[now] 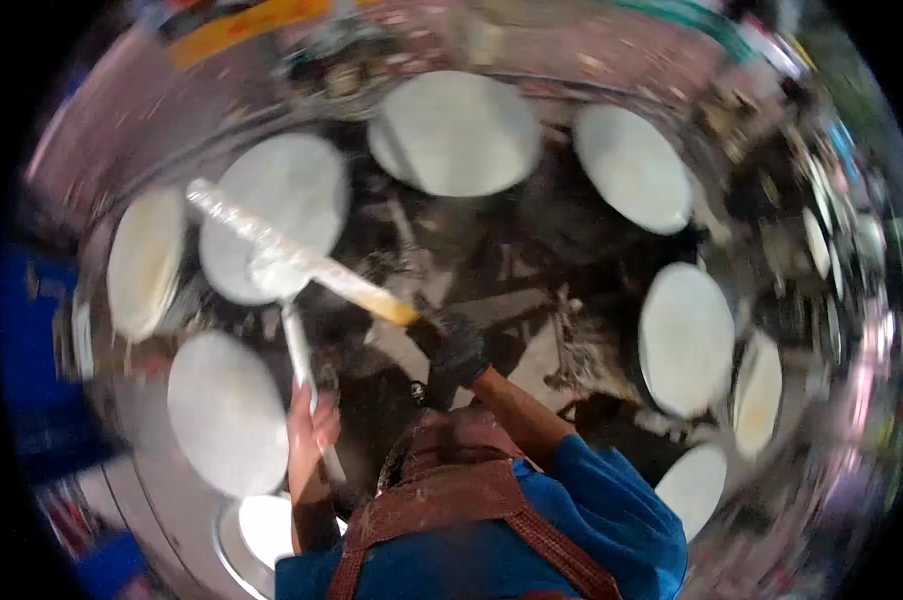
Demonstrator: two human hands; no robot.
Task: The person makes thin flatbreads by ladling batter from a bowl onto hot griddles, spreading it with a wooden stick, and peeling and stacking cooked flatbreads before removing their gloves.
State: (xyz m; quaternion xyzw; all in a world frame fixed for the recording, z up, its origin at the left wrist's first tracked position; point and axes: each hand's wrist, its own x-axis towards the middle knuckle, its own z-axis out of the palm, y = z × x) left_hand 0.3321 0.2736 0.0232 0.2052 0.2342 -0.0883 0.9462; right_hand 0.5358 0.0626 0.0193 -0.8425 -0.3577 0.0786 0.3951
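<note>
My left hand (pixel 312 425) is bare and wrapped round the pale handle of a ladle-like tool (pixel 298 345). A white mass (pixel 280 272) hides or forms the head of that tool; blur keeps its shape unclear. In a dark glove, my right hand (pixel 454 348) grips the end of a long stick (pixel 357 290). The stick slants up to the left, yellowish near my hand and coated in shiny white further out. It crosses the white mass, and behind both lies a large pale round sheet (pixel 307 195), like a thin pancake.
More pale rounds form a ring about me: one at the front (pixel 455 135), one at front right (pixel 632 168), one at right (pixel 687 340) and one at lower left (pixel 227 412). A bright round vessel (pixel 265 528) stands by my left forearm. A blue object (pixel 57 370) is far left.
</note>
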